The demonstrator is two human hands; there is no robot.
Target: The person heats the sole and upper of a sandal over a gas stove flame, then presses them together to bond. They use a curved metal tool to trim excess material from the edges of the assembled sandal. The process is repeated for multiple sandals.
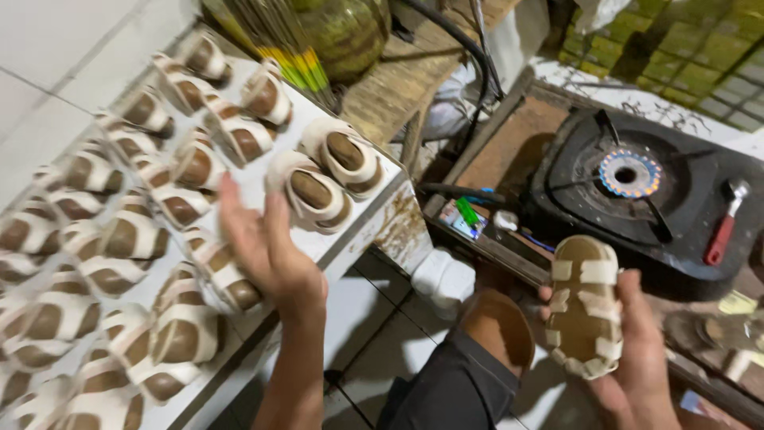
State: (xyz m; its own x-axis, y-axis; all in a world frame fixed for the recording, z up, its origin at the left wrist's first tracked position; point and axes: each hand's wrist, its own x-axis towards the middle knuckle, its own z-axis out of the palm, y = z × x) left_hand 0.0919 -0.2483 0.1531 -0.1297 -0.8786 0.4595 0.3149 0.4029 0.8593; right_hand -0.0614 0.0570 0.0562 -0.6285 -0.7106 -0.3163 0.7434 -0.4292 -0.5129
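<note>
Dozens of cream-strapped brown sandals [312,193] spread across white table [380,171], left of frame. Left hand [267,247] open above them, fingers splayed wide, holding nothing. Right hand [633,350], lower right, gripping one small sandal [586,306] sole-up near lit gas burner [629,173]: scorching likely if held too close. Flat blue-and-green packet [464,219] at centre.
</note>
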